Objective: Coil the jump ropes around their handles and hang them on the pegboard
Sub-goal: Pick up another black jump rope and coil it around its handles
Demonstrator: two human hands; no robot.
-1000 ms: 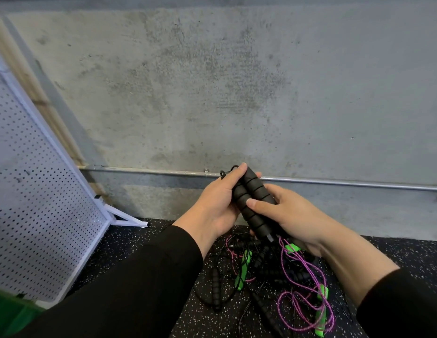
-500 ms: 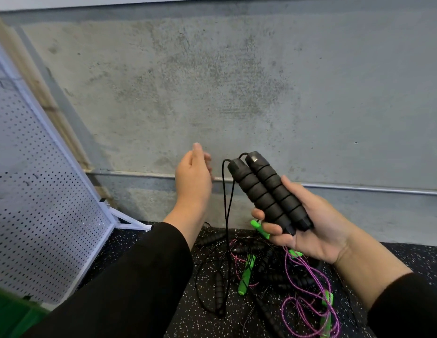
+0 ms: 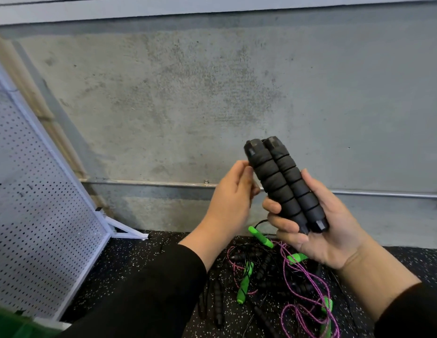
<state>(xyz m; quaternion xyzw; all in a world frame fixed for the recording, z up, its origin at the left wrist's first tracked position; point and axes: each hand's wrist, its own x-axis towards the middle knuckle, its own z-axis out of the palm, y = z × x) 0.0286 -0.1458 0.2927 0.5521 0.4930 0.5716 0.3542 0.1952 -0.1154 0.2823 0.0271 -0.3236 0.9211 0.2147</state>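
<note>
Concrete wall [image 3: 212,98], metal pipe [image 3: 144,182] along it, speckled floor [image 3: 144,262]

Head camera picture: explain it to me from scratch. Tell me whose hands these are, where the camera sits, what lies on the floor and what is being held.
There is no machine here. A person wears one wide camera on the head, so you look forward and down along their own black sleeves.

The right hand grips two black foam handles side by side, tilted, with their upper ends leaning left. These belong to a jump rope. The left hand is beside the handles with its fingers near the upper part; whether it pinches the thin cord cannot be seen.

Below, on the speckled black floor, lies a tangle of more ropes: black handles, green handles and a purple cord.

At the left a white pegboard leans on its stand, before a grey concrete wall. No rope is seen hanging on the part in view.
</note>
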